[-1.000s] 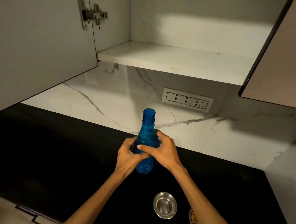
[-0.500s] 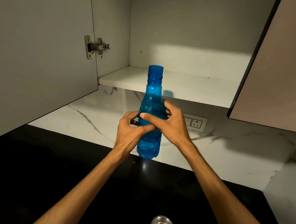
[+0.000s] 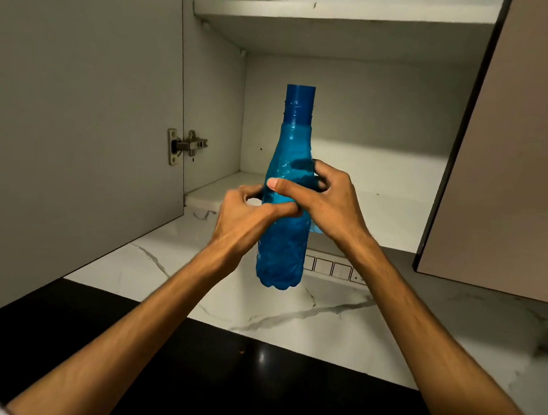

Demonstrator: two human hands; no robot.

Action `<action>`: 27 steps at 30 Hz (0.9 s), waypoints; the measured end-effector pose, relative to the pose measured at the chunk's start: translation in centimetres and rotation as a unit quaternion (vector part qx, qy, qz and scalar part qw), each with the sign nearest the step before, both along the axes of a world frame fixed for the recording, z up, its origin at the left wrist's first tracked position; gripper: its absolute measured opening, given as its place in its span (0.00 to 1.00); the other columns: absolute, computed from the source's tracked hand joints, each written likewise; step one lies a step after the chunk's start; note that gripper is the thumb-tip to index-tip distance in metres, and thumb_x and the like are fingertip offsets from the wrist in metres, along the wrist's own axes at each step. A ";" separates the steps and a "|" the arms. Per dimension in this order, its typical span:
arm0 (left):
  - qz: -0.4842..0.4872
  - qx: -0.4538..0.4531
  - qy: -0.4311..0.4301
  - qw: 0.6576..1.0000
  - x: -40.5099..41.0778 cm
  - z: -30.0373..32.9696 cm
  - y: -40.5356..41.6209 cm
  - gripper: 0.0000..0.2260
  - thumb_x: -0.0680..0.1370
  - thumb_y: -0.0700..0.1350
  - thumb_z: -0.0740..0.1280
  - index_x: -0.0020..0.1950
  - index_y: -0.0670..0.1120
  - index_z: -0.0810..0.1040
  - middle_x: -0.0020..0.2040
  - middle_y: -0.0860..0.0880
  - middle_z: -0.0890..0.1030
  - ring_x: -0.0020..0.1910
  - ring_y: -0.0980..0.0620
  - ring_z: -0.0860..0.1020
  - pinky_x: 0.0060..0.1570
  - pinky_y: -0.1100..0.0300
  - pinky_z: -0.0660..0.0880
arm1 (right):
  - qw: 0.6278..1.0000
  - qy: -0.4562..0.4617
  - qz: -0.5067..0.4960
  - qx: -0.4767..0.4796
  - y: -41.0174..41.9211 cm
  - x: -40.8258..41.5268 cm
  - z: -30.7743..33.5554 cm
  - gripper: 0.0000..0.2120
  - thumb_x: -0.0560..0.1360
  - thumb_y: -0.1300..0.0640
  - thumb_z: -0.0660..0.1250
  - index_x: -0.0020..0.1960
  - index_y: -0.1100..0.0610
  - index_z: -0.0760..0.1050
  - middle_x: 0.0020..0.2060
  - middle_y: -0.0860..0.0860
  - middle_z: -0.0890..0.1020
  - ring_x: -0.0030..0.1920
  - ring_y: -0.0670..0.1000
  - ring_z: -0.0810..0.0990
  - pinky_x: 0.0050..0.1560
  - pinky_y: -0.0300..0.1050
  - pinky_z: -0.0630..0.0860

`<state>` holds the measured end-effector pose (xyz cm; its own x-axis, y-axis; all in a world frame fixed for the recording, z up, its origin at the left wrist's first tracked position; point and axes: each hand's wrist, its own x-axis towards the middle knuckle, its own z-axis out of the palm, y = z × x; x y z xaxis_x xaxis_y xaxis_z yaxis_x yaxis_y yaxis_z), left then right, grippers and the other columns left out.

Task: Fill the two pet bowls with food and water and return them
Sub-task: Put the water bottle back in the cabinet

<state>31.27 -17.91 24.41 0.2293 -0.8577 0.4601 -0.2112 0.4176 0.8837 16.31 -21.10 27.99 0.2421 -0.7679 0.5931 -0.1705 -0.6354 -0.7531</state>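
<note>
Bottle [image 3: 286,208] now higher, before open cupboard [image 3: 337,166], both hands around it.

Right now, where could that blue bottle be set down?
Both hands, left hand and right hand, hold the blue bottle. The lower cabinet shelf behind it looks bare between the open doors; so does the black counter below the marble backsplash.

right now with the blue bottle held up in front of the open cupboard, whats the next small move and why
Probably carry the blue bottle forward and set it on the lower shelf. Both the left hand and the right hand grip its middle, it is upright with its base at about shelf height, and the cupboard doors stand open. Whether it is capped is hard to tell.
</note>
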 end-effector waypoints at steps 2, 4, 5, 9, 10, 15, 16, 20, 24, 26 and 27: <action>-0.009 -0.001 -0.013 1.000 0.1 1.4 -0.2 0.26 0.69 0.50 0.79 0.66 0.46 0.82 0.57 0.51 0.85 0.58 0.55 0.82 0.55 0.63 0.77 | 1.000 -0.010 0.001 -0.004 -0.4 0.1 1.1 0.23 0.73 0.46 0.79 0.64 0.54 0.80 0.54 0.47 0.87 0.55 0.48 0.86 0.58 0.55 0.84; -0.016 0.001 -0.018 1.000 0.3 2.8 -0.3 0.24 0.70 0.48 0.79 0.65 0.46 0.82 0.56 0.51 0.86 0.57 0.55 0.83 0.57 0.61 0.78 | 1.000 -0.015 0.002 -0.008 -0.9 0.2 2.3 0.23 0.73 0.46 0.79 0.64 0.54 0.80 0.54 0.48 0.87 0.54 0.48 0.86 0.58 0.54 0.84; -0.017 0.000 -0.017 1.000 0.4 3.5 -0.6 0.23 0.71 0.48 0.79 0.64 0.46 0.82 0.54 0.51 0.86 0.55 0.56 0.83 0.54 0.62 0.78 | 1.000 -0.017 0.002 -0.012 -1.2 0.3 2.9 0.23 0.73 0.45 0.79 0.64 0.54 0.80 0.54 0.47 0.87 0.54 0.47 0.86 0.58 0.53 0.85; -0.019 0.003 -0.008 1.000 0.8 5.7 -1.6 0.18 0.70 0.47 0.79 0.58 0.46 0.84 0.46 0.54 0.87 0.42 0.65 0.84 0.36 0.74 0.76 | 1.000 -0.022 0.005 -0.013 -2.5 0.7 4.9 0.22 0.72 0.43 0.79 0.62 0.52 0.82 0.52 0.46 0.87 0.53 0.47 0.86 0.57 0.53 0.85; -0.018 0.004 -0.006 1.000 0.9 6.2 -2.0 0.15 0.70 0.46 0.79 0.56 0.47 0.84 0.43 0.56 0.86 0.39 0.68 0.83 0.32 0.76 0.74 | 1.000 -0.024 0.006 -0.012 -2.8 0.8 5.3 0.22 0.72 0.43 0.78 0.62 0.52 0.82 0.52 0.46 0.87 0.53 0.47 0.86 0.58 0.53 0.85; -0.010 0.020 -0.009 1.000 1.0 8.4 -3.2 0.14 0.70 0.47 0.78 0.53 0.45 0.84 0.45 0.53 0.87 0.39 0.63 0.84 0.29 0.75 0.73 | 1.000 -0.028 0.003 -0.001 -4.8 1.3 7.0 0.22 0.72 0.42 0.78 0.61 0.51 0.83 0.51 0.47 0.87 0.52 0.48 0.87 0.57 0.53 0.85; -0.008 0.025 -0.009 1.000 1.0 8.7 -3.4 0.16 0.70 0.48 0.79 0.54 0.44 0.84 0.47 0.51 0.87 0.40 0.61 0.84 0.30 0.74 0.74 | 1.000 -0.031 0.004 0.003 -5.2 1.4 7.3 0.22 0.72 0.42 0.78 0.61 0.51 0.83 0.51 0.47 0.88 0.51 0.48 0.87 0.56 0.53 0.85; 0.000 0.022 -0.015 1.000 1.2 10.2 -4.5 0.14 0.68 0.50 0.79 0.50 0.45 0.84 0.46 0.50 0.87 0.41 0.58 0.85 0.35 0.67 0.76 | 0.999 -0.043 0.012 0.000 -6.6 1.5 8.6 0.19 0.70 0.42 0.79 0.57 0.50 0.85 0.47 0.46 0.89 0.48 0.47 0.88 0.51 0.50 0.86; 0.011 0.016 -0.016 1.000 1.1 11.6 -5.7 0.16 0.67 0.52 0.79 0.50 0.45 0.84 0.46 0.51 0.86 0.44 0.57 0.83 0.39 0.64 0.72 | 0.999 -0.050 0.011 -0.009 -7.8 1.6 9.9 0.19 0.69 0.42 0.80 0.55 0.50 0.85 0.46 0.47 0.89 0.48 0.48 0.88 0.52 0.52 0.86; 0.016 0.015 -0.013 1.000 0.9 12.0 -6.3 0.19 0.67 0.52 0.79 0.53 0.44 0.83 0.48 0.51 0.86 0.45 0.57 0.82 0.38 0.65 0.71 | 0.998 -0.053 0.013 -0.010 -8.4 1.6 10.4 0.19 0.69 0.42 0.81 0.54 0.50 0.86 0.46 0.48 0.89 0.48 0.49 0.88 0.53 0.54 0.86; 0.015 0.014 -0.011 1.000 0.9 12.2 -6.7 0.20 0.67 0.52 0.79 0.54 0.44 0.83 0.48 0.50 0.86 0.46 0.56 0.82 0.39 0.64 0.71 | 0.998 -0.054 0.015 -0.009 -8.7 1.6 10.5 0.18 0.69 0.42 0.81 0.54 0.50 0.86 0.46 0.48 0.89 0.48 0.49 0.88 0.53 0.54 0.86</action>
<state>32.15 -24.64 36.56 0.2457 -0.8634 0.4406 -0.2437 0.3850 0.8902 17.87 -29.81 38.51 0.1987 -0.7500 0.6308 -0.0708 -0.6530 -0.7541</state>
